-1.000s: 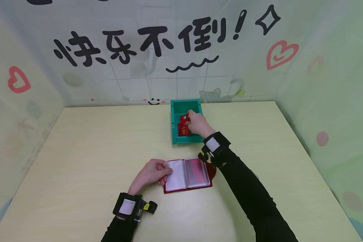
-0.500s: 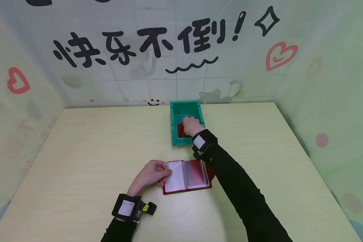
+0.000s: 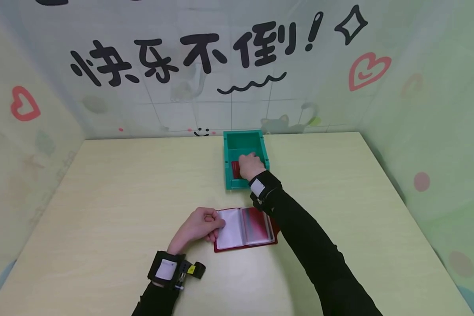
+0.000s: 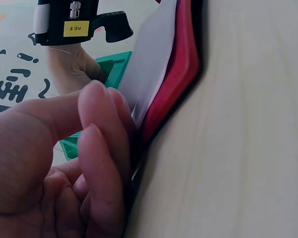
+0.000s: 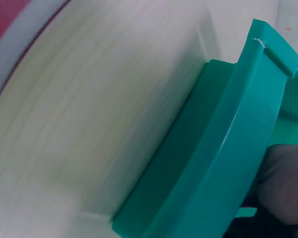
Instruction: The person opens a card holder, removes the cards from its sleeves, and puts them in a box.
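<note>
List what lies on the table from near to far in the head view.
Left hand pressing the open card holder → right hand reaching into the green bin → red cards inside the bin.

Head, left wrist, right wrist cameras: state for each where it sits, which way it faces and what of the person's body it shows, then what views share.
Head: sits above, looks forward and down at the table; shows both forearms, left hand on the card holder, right hand in the green bin.
Left wrist: sits low behind the left hand's fingers, faces along the card holder toward the bin; the right hand shows beyond.
Right wrist: sits low by the bin's outer wall, facing across the table; a bit of hand shows.
Shared: the green bin appears in all three.
</note>
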The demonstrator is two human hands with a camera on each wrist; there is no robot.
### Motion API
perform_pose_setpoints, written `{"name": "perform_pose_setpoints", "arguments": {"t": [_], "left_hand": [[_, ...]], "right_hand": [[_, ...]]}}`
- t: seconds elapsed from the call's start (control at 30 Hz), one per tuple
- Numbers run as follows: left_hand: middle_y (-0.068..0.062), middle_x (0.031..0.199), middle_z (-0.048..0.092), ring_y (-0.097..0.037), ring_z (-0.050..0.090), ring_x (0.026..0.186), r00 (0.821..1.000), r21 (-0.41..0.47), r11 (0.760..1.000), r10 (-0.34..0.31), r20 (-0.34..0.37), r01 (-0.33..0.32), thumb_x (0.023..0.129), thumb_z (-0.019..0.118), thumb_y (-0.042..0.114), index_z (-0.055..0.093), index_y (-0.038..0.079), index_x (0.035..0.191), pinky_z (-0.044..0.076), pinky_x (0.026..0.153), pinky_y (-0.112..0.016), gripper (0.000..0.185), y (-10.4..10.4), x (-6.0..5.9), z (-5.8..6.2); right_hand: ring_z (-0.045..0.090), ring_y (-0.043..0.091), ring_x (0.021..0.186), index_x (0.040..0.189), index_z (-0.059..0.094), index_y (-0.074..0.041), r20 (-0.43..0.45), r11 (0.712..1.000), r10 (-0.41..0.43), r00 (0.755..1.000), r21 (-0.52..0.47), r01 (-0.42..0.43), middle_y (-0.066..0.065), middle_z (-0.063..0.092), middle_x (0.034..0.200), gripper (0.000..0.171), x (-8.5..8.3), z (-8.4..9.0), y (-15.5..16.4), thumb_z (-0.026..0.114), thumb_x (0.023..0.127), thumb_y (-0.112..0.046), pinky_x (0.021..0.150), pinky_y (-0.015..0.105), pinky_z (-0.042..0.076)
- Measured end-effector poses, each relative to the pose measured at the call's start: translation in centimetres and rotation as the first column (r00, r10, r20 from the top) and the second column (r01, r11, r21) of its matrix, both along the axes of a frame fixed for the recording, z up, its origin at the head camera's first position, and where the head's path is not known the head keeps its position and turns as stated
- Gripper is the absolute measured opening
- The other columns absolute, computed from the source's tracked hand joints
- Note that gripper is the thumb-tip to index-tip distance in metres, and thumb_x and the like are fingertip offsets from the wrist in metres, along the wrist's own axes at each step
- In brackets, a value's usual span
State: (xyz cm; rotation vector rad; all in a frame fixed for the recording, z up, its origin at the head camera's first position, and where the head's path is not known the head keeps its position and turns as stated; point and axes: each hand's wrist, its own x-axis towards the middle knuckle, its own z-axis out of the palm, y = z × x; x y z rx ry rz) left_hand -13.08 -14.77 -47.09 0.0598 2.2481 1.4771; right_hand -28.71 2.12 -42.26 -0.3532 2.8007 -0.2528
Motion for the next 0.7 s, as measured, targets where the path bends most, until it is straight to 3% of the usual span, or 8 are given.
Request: {"name": "perform_pose_setpoints", "arguments": {"t": [0.17,0.33,0.53,0.7], "left_hand": [[0.002,0.058,0.061,-0.009,0.056,0.048,1.000,-0.009,1.000,0.009,-0.002,-0.009,0.095,0.068,0.016,0.061,0.002,0.086,0.049,0.050,-0.021,0.018,0.0,-0.2,0.2],[0.002,0.058,0.061,-0.009,0.058,0.048,1.000,-0.009,1.000,0.009,-0.002,-0.009,0.094,0.068,0.015,0.061,0.002,0.086,0.050,0.050,-0.022,0.017,-0.1,-0.2,0.0],[0.001,0.058,0.061,-0.010,0.059,0.048,1.000,-0.002,1.000,0.023,0.000,-0.023,0.094,0.067,0.013,0.059,0.002,0.090,0.051,0.050,-0.022,0.015,0.1,0.1,-0.1],[0.000,0.060,0.061,-0.010,0.059,0.049,0.998,-0.005,0.999,0.052,0.019,-0.052,0.094,0.068,0.013,0.058,0.000,0.101,0.051,0.050,-0.023,0.018,0.2,0.1,0.0]], "right_hand": [[0.065,0.036,0.092,0.117,0.061,0.002,-0.060,0.998,0.002,0.998,-0.063,-0.006,0.029,0.052,0.131,0.020,0.2,0.2,0.3,0.049,0.103,-0.006,0.074,0.042,0.058],[0.063,0.034,0.088,0.114,0.063,0.003,-0.163,0.974,0.016,0.986,-0.222,-0.052,0.025,0.058,0.121,0.019,1.6,0.3,1.0,0.055,0.099,-0.004,0.070,0.042,0.057],[0.063,0.029,0.095,0.118,0.069,0.002,-0.280,0.905,0.014,0.960,-0.405,-0.131,0.018,0.068,0.108,0.024,5.6,1.4,2.0,0.059,0.098,-0.008,0.074,0.037,0.058],[0.062,0.022,0.085,0.111,0.072,0.000,-0.217,0.871,0.042,0.975,-0.470,-0.142,0.013,0.071,0.101,0.020,9.4,1.4,3.5,0.068,0.094,-0.011,0.069,0.029,0.056]]}}
